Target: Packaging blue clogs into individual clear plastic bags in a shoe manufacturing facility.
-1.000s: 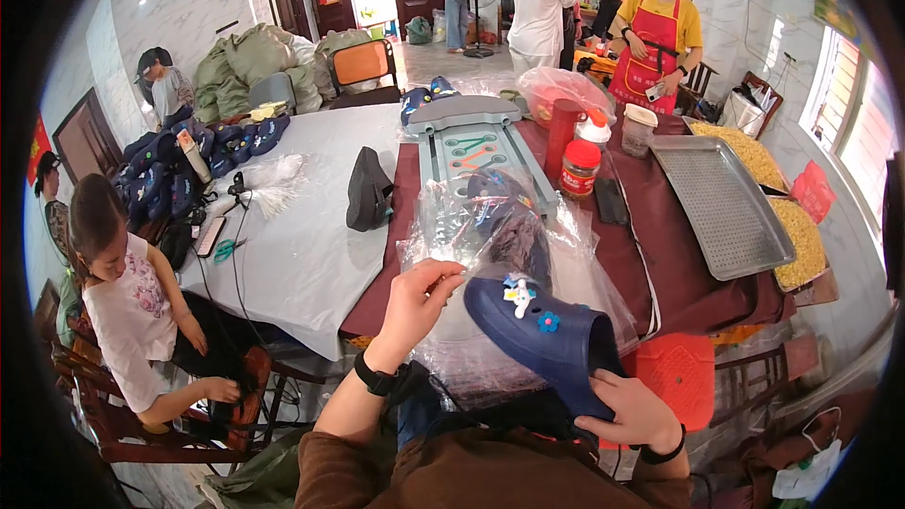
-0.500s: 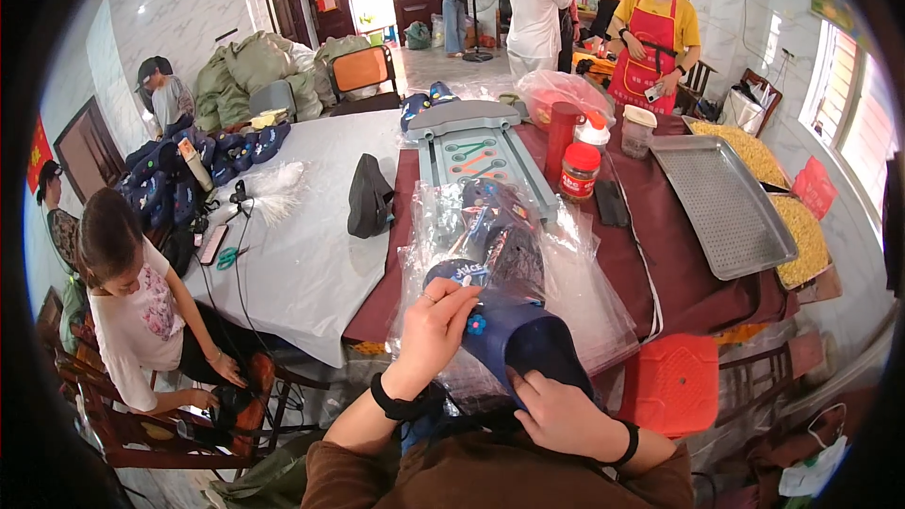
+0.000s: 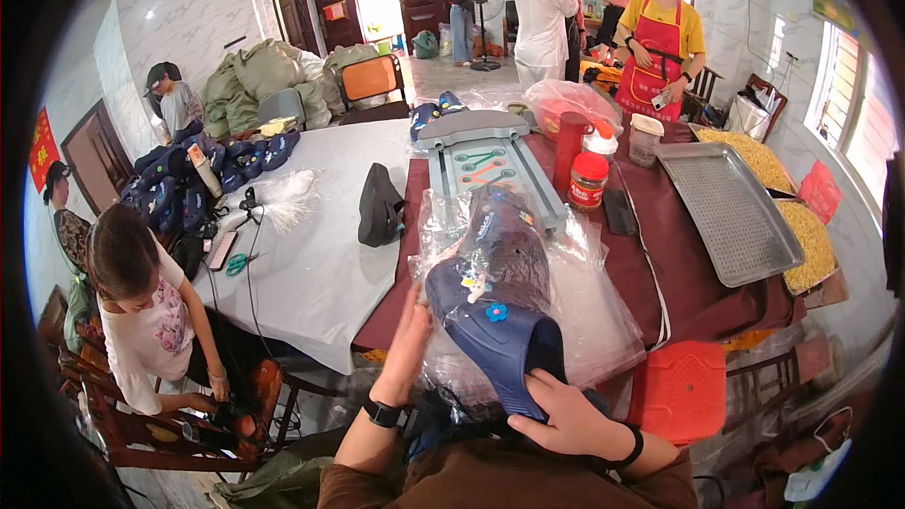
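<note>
Right fingers [image 3: 545,383] pinch a navy clog [image 3: 492,343] by its heel, lower centre; left fingers [image 3: 413,317] extend alongside. Likely light, springy; best held there.

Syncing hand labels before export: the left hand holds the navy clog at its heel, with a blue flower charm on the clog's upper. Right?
Wrong hand: the head view shows the right hand holding the navy clog at its heel, with the blue flower charm on the clog's upper.

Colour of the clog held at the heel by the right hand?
Navy blue clog; shows best in the head view.
</note>
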### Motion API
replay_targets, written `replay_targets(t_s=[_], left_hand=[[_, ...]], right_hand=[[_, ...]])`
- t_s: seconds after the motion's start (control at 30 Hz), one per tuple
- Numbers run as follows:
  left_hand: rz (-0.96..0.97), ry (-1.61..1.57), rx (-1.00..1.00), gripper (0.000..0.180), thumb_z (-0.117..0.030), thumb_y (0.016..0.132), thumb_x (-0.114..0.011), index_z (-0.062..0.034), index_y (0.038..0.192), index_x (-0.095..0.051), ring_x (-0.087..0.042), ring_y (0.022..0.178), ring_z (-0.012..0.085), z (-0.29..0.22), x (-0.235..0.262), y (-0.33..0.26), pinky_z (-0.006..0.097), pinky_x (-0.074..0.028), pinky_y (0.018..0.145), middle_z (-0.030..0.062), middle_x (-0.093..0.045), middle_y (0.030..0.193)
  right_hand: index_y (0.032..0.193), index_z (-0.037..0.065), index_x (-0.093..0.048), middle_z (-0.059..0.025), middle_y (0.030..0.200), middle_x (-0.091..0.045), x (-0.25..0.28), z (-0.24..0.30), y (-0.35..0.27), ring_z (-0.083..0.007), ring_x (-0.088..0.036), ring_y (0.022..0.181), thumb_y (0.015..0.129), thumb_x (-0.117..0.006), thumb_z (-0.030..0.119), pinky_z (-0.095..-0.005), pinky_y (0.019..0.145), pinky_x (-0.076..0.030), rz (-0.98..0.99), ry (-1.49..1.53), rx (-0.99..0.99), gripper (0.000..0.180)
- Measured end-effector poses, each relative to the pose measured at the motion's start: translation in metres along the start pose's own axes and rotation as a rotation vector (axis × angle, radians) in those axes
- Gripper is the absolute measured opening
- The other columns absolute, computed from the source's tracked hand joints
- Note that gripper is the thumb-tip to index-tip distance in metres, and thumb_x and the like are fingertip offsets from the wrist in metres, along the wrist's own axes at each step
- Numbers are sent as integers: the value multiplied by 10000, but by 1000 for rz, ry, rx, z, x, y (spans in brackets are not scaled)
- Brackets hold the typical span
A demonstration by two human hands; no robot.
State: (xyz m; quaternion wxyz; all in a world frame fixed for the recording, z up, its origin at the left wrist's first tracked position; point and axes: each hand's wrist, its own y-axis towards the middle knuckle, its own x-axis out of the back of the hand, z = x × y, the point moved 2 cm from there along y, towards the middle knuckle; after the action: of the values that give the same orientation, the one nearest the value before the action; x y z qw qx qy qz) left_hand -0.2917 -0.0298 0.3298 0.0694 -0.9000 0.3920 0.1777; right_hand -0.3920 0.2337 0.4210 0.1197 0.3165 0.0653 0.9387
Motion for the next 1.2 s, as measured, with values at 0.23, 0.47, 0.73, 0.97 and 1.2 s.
replay_targets(t_s=[0.23, 0.47, 0.73, 0.97, 1.2], left_hand=[[347, 53, -13, 794, -441, 1073, -416, -13, 1590, 7, -218, 1484, 258, 19, -45, -25, 385, -201, 1208, 147, -161, 1634], [368, -115, 133, 794, -299, 1074, -435, -70, 1596, 117, -193, 1486, 241, 26, -54, -53, 365, -198, 1208, 138, -97, 1637], [142, -163, 287, 711, -182, 1037, -538, -93, 1610, -126, -391, 1392, 197, 5, -39, -56, 330, -344, 1134, 103, -386, 1528], [-21, -34, 178, 728, -158, 988, -588, 12, 1568, -183, -468, 1324, 218, 17, -26, -49, 340, -405, 1081, 146, -421, 1504], [-21, 229, 70, 762, -113, 943, -649, 1, 1553, -206, -468, 1281, 208, 11, -46, -56, 316, -405, 1055, 166, -472, 1396]], right_hand=[[1259, -33, -529, -182, 1080, -560, -15, -26, 23, -304, -581, 1002, 887, -704, 176, -389, 822, -486, -50, 165, 20, 461], [1274, -25, -527, -187, 1148, -580, -46, -51, 65, -299, -584, 1049, 894, -703, 150, -383, 908, -468, -263, 512, 49, 454], [1262, -37, -550, -184, 1104, -591, -22, -61, 68, -267, -597, 1028, 915, -677, 109, -382, 851, -505, -54, 338, 147, 397], [1205, 35, -561, -190, 1299, -489, -22, -89, 62, -410, -470, 1238, 721, -684, -19, -477, 1051, -403, -474, -343, 116, 502], [1125, 4, -615, -174, 1201, -552, -21, -117, 64, -395, -510, 1181, 741, -712, 20, -469, 1007, -422, -444, -580, 54, 396]])
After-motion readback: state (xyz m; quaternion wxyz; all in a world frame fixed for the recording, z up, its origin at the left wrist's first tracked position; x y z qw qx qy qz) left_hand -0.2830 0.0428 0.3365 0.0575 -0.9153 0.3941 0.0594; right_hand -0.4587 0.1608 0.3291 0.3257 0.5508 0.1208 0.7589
